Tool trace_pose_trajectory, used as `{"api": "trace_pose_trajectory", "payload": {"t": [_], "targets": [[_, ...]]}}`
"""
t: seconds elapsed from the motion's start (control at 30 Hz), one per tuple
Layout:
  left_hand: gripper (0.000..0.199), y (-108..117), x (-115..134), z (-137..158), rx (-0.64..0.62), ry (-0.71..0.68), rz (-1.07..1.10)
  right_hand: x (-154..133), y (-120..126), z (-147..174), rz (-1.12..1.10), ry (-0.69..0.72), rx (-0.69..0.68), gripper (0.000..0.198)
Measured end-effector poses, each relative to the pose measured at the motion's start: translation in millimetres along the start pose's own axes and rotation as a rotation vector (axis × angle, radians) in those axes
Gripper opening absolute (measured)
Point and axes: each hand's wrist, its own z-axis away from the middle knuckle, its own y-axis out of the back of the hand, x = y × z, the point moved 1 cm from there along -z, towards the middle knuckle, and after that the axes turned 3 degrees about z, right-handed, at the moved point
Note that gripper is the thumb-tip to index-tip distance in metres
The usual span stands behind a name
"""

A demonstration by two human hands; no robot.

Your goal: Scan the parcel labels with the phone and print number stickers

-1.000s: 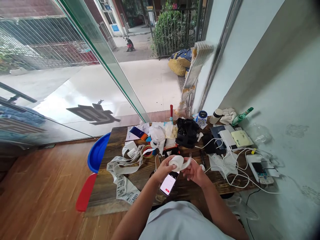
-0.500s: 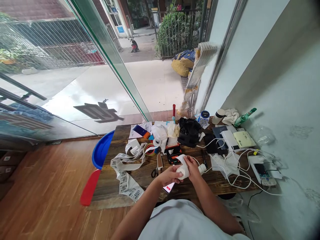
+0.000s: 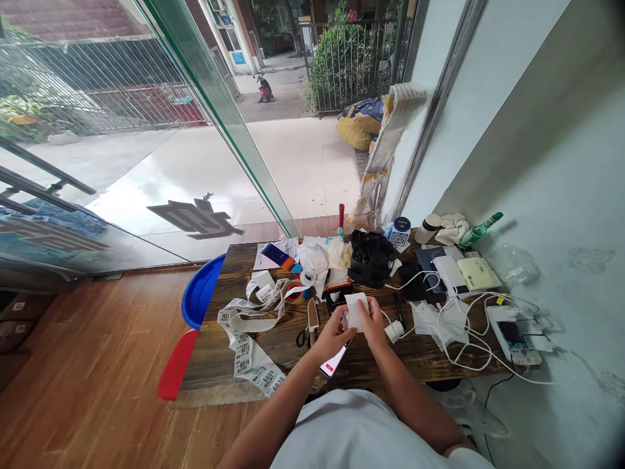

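Note:
A white paper roll [image 3: 356,311] is held up above the table's front part, its loose end facing away from me. My left hand [image 3: 333,337] grips the roll from the left, fingers partly hidden behind it. From the other side my right hand [image 3: 373,322] holds it, thumb pressed on the paper. Under my left wrist lies a phone [image 3: 332,365] with a lit screen. Just beyond the hands is a black and orange device [image 3: 336,294], partly covered. A white charger plug [image 3: 394,331] lies right of my right hand.
A strip of printed labels [image 3: 243,355] trails over the wooden table [image 3: 205,365]. Scissors [image 3: 303,337] and a knife-shaped brown item [image 3: 313,314] lie left of my hands. White cables [image 3: 481,355], a card terminal [image 3: 515,339] and a green bottle [image 3: 481,230] stand or lie at right.
The roll has been turned, so its flat paper end now faces up and outward instead of its round end. My hands have shifted slightly up, uncovering more of the phone and the plug.

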Motion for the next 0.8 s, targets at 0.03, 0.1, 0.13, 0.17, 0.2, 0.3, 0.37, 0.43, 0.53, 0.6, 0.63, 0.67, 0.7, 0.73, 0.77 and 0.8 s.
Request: {"api": "trace_pose_trajectory", "payload": {"t": [0.03, 0.1, 0.13, 0.17, 0.2, 0.3, 0.37, 0.43, 0.53, 0.6, 0.63, 0.67, 0.7, 0.73, 0.77, 0.8], "targets": [[0.049, 1, 1, 0, -0.003, -0.034, -0.036, 0, 0, -1, 0.012, -0.008, -0.041, 0.029], [0.043, 0, 4, 1, 0.022, -0.103, -0.115, 1, 0, 0, 0.038, -0.014, -0.096, 0.030], [0.041, -2, 4, 2, 0.054, -0.130, -0.140, 1, 0, 1, 0.051, -0.007, -0.105, 0.031], [0.042, -4, 5, 2, 0.086, -0.143, -0.146, 1, 0, 3, 0.062, 0.007, -0.104, 0.031], [0.043, -7, 4, 2, 0.116, -0.136, -0.131, 1, 0, 6, 0.073, 0.024, -0.096, 0.031], [0.047, -17, 0, -1, 0.096, 0.049, 0.026, 6, -1, 14, 0.093, 0.068, -0.078, 0.033], [0.047, -20, -3, -4, 0.040, 0.158, 0.116, 12, 1, 16, 0.097, 0.075, -0.085, 0.041], [0.045, -18, -6, -6, 0.010, 0.167, 0.155, 17, 3, 15, 0.098, 0.069, -0.116, 0.049], [0.038, -10, -11, -7, 0.054, 0.057, 0.093, 23, 9, 10, 0.095, 0.057, -0.231, 0.049], [0.037, -3, -15, -6, 0.080, -0.059, -0.055, 26, 15, 6, 0.108, 0.040, -0.357, 0.043], [0.038, 0, -18, -6, 0.083, -0.118, -0.147, 28, 18, 3, 0.119, 0.027, -0.419, 0.042], [0.038, 2, -21, -5, 0.082, -0.166, -0.236, 30, 21, 1, 0.131, 0.014, -0.471, 0.041], [0.038, 5, -25, -6, 0.082, -0.191, -0.311, 33, 24, -2, 0.143, 0.002, -0.509, 0.040], [0.037, 8, -30, -7, 0.087, -0.191, -0.364, 36, 27, -5, 0.152, -0.005, -0.532, 0.040], [0.035, 11, -36, -10, 0.101, -0.171, -0.398, 39, 29, -9, 0.163, -0.005, -0.548, 0.039], [0.034, 15, -42, -15, 0.129, -0.139, -0.416, 42, 31, -14, 0.176, 0.002, -0.549, 0.038]]}}
